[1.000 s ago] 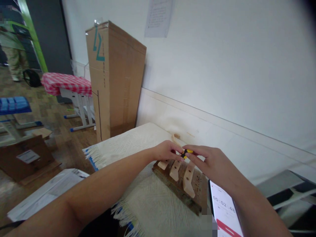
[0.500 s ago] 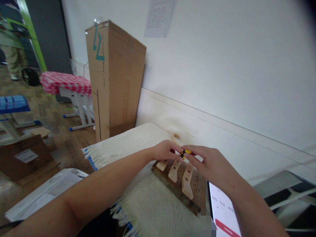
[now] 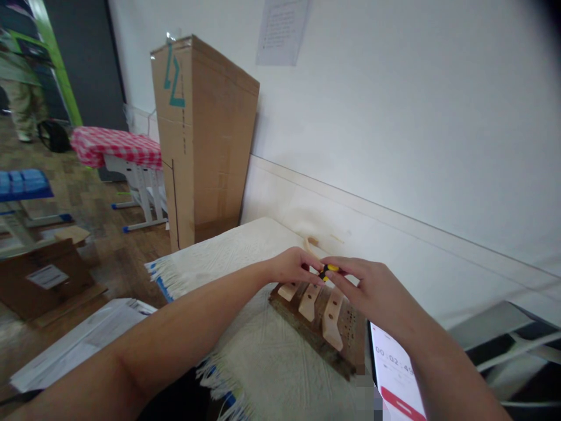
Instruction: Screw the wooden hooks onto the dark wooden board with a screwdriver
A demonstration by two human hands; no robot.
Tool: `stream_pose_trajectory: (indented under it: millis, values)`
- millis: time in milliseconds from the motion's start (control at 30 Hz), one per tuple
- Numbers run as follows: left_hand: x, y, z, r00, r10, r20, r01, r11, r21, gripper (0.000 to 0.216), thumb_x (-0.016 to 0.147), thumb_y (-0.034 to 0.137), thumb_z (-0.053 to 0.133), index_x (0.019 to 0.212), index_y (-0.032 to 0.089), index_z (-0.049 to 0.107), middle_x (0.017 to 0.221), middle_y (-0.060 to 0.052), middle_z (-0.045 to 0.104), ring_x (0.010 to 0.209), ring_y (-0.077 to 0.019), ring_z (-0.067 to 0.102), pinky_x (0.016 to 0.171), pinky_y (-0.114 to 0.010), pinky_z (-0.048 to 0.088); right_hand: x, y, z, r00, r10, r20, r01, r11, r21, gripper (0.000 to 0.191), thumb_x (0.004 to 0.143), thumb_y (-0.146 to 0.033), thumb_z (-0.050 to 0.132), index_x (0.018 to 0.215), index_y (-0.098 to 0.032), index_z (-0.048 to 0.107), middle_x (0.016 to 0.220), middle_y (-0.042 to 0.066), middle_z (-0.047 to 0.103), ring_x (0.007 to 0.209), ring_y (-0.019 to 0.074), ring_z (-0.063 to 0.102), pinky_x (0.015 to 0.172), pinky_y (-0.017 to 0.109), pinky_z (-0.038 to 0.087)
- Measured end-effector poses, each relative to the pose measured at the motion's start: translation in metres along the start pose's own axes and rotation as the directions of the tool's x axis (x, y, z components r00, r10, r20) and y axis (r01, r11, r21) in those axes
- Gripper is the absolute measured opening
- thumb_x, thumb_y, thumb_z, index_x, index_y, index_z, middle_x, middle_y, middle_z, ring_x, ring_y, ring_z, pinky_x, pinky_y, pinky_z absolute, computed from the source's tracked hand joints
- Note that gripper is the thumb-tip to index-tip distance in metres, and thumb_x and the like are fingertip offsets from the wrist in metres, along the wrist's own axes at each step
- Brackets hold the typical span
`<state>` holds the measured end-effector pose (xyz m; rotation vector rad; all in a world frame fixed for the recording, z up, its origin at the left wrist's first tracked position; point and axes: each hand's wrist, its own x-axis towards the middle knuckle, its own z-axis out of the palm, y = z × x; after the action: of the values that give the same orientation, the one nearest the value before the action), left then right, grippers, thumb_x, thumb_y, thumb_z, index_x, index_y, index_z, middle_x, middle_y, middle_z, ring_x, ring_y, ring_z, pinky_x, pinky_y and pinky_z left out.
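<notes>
My right hand (image 3: 366, 280) is closed in a pinch around a small yellow-and-black screwdriver (image 3: 329, 270); its tip is hidden. Facing it, my left hand (image 3: 295, 266) has its fingers pinched together against the front end of the screwdriver, and whatever they hold is hidden. Just below both hands lies a dark, worn wooden board (image 3: 302, 333) with small holes at its right side. Several pale wooden pegs are on it, including an angled peg (image 3: 333, 324) with two holes, a middle peg (image 3: 309, 304) and a left peg (image 3: 288, 292) partly covered by my left hand.
The board rests on a fringed cream cloth (image 3: 245, 257) over a table against the white wall (image 3: 394, 146). A phone (image 3: 397, 374) showing a timer lies right of the board, under my right forearm. Beyond the table stands a tall cardboard box (image 3: 210, 140). A person (image 3: 21, 88) is far left.
Both hands stay at nearly the same place, with the screwdriver still between them. The phone timer has gone from 02:48 to 02:49.
</notes>
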<state>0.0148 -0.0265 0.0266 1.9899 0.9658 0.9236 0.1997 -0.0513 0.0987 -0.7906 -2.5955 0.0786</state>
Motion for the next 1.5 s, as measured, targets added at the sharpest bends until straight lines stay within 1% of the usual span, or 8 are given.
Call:
stream_pose_trajectory:
  millis: [367,533,733,1000,1233,1300,1400,1500]
  values:
    - [0.001,-0.006,-0.002,0.998,0.029,0.063,-0.029,1.0,-0.01,0.031,0.07,0.04,0.066,0.084,0.013,0.067,0.051,0.007,0.041,0.047,-0.0047,0.033,0.046,-0.018,0.025,0.0,-0.002,0.0,0.999,0.043,0.03,-0.043,0.999,0.008,0.029,0.086,-0.026,0.044,0.106,-0.026,0.064,0.1,0.001,0.069,0.088,0.0176,0.064,0.077,0.031,0.049]
    - [0.002,-0.005,0.0,0.992,0.045,0.118,-0.048,0.999,0.025,0.026,0.074,0.035,0.062,0.087,0.014,0.068,0.06,0.005,0.047,0.055,-0.0052,0.039,0.054,-0.017,0.031,0.003,0.0,0.001,0.987,0.157,0.013,-0.155,0.983,-0.093,0.023,0.084,-0.037,0.048,0.086,-0.023,0.066,0.077,0.002,0.069,0.068,0.0173,0.063,0.061,0.028,0.046]
    - [0.003,-0.007,0.002,0.991,0.049,0.121,-0.052,0.998,0.019,0.031,0.076,0.037,0.061,0.096,0.014,0.066,0.063,0.004,0.049,0.059,-0.0068,0.041,0.057,-0.018,0.032,0.004,0.006,0.008,0.966,0.241,-0.099,-0.259,0.922,-0.288,0.035,0.083,-0.049,0.045,0.068,-0.02,0.058,0.058,0.002,0.06,0.052,0.0163,0.056,0.049,0.027,0.037]
    - [0.005,-0.012,0.002,0.983,0.077,0.167,-0.071,0.997,-0.04,0.027,0.082,0.035,0.053,0.088,0.011,0.064,0.063,0.004,0.044,0.059,-0.007,0.04,0.056,-0.018,0.032,-0.001,0.006,0.003,0.998,0.046,-0.033,-0.051,0.98,-0.191,0.029,0.086,-0.027,0.041,0.107,-0.02,0.06,0.102,0.007,0.064,0.088,0.0172,0.06,0.074,0.029,0.044]
    - [0.006,-0.01,0.005,0.997,0.009,0.082,-0.009,1.0,-0.005,0.031,0.071,0.034,0.067,0.094,0.013,0.065,0.068,0.003,0.053,0.059,-0.0065,0.041,0.055,-0.017,0.032,0.002,-0.006,0.007,0.958,0.28,-0.057,-0.27,0.825,-0.496,0.04,0.086,-0.049,0.038,0.069,-0.02,0.059,0.059,0.003,0.06,0.053,0.0186,0.055,0.048,0.029,0.033]
    - [0.008,-0.014,0.005,0.993,0.057,0.107,-0.057,0.998,-0.003,0.025,0.075,0.031,0.063,0.094,0.014,0.065,0.072,0.003,0.055,0.064,-0.0073,0.044,0.06,-0.017,0.034,0.001,-0.008,0.008,0.963,0.257,-0.082,-0.262,0.814,-0.518,0.039,0.086,-0.049,0.038,0.075,-0.019,0.061,0.063,0.004,0.061,0.055,0.019,0.057,0.048,0.029,0.033]
    - [0.009,-0.019,0.004,0.98,0.122,0.155,-0.121,0.993,-0.013,0.019,0.081,0.027,0.056,0.092,0.014,0.066,0.075,0.001,0.055,0.072,-0.0089,0.046,0.067,-0.018,0.036,-0.002,-0.005,0.004,0.987,0.133,-0.085,-0.156,0.893,-0.421,0.033,0.087,-0.042,0.039,0.097,-0.021,0.062,0.086,0.005,0.065,0.068,0.017,0.06,0.056,0.028,0.039]
    - [0.009,-0.018,0.004,0.971,0.16,0.179,-0.159,0.987,-0.021,0.022,0.082,0.03,0.056,0.094,0.014,0.064,0.074,0.001,0.054,0.071,-0.0093,0.046,0.066,-0.018,0.037,-0.003,0.0,0.001,0.99,0.136,-0.041,-0.141,0.906,-0.399,0.033,0.088,-0.039,0.037,0.087,-0.02,0.063,0.08,0.005,0.064,0.067,0.0159,0.059,0.059,0.028,0.039]
